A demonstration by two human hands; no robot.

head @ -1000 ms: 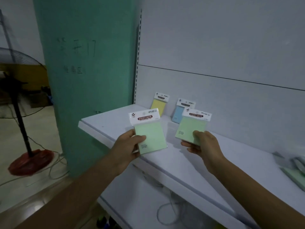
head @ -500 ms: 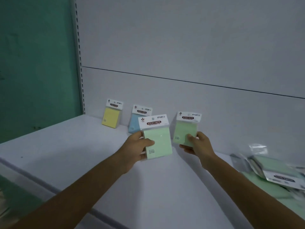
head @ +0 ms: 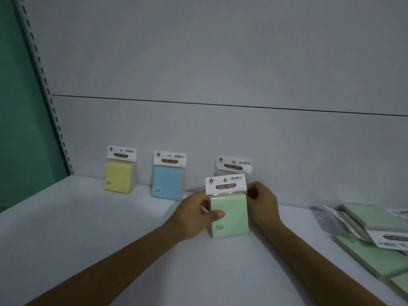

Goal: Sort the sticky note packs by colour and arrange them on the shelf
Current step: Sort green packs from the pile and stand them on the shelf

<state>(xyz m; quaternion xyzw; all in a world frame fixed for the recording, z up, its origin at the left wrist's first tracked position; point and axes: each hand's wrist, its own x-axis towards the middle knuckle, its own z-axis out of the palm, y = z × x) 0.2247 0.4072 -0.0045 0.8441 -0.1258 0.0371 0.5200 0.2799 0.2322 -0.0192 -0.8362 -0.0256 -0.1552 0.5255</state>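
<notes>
My left hand point(head: 194, 215) grips a green sticky note pack point(head: 229, 215) by its left edge, thumb across the front, and holds it upright just above the white shelf point(head: 106, 230). Right behind it a second green pack point(head: 233, 166) leans on the back panel, mostly hidden except for its white header. My right hand point(head: 262, 202) has its fingers curled at that rear pack's lower right edge. A yellow pack point(head: 119, 177) and a blue pack point(head: 167, 183) stand against the panel to the left.
A loose pile of green packs point(head: 373, 237) lies flat on the shelf at the right edge. A perforated upright point(head: 45, 96) and a teal wall point(head: 15, 107) bound the shelf on the left. The grey back panel point(head: 220, 62) rises behind.
Both hands moved inward toward the back panel. The right-hand pack now leans on the panel beside the blue one, and the left-hand pack has come in front of it. The view shifted right.
</notes>
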